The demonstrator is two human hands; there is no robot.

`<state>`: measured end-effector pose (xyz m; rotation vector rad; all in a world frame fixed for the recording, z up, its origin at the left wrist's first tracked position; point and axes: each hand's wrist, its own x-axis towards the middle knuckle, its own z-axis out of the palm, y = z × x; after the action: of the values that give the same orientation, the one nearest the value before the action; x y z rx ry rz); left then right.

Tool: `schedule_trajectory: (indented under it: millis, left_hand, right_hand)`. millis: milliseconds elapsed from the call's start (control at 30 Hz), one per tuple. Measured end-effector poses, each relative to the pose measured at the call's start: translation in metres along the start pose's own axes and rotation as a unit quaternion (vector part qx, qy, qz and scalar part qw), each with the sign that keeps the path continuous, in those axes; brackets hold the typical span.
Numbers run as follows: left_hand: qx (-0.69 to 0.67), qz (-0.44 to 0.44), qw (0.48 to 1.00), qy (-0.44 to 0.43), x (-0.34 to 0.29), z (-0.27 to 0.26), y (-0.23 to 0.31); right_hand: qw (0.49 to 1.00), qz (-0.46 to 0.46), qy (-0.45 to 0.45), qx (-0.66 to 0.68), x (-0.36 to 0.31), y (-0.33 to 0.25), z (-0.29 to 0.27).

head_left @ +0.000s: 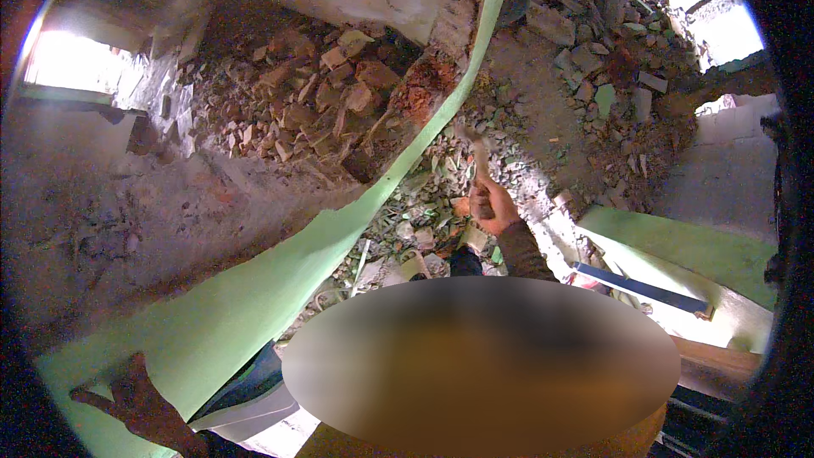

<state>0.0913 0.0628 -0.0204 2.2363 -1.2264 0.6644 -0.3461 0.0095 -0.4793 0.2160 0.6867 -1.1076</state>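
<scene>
While the left hand [142, 405] is splaying over the green wall [254, 298], the right hand [492, 203] is gripping a handle [481, 156] beside it.

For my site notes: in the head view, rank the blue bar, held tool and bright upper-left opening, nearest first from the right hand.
1. Held tool, in the right hand.
2. Blue bar, to its lower right.
3. Bright opening, upper left.

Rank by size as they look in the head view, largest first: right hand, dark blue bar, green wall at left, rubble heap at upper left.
1. Green wall
2. Rubble heap
3. Right hand and dark blue bar: too close to rank; the bar is longer but thinner.
</scene>
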Motion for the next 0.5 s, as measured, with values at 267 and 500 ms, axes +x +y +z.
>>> schedule_trajectory:
  millis: [267, 500]
  left_hand:
    - [-0.018, 0.168, 0.985, 0.024, 0.007, 0.001, -0.009]
    - [0.044, 0.168, 0.985, 0.008, 0.006, -0.004, -0.020]
  right_hand:
    - [0.901, -0.192, 0.301, 0.247, 0.103, 0.005, -0.103]
    - [0.978, 0.060, -0.157, -0.125, 0.204, 0.015, 0.099]
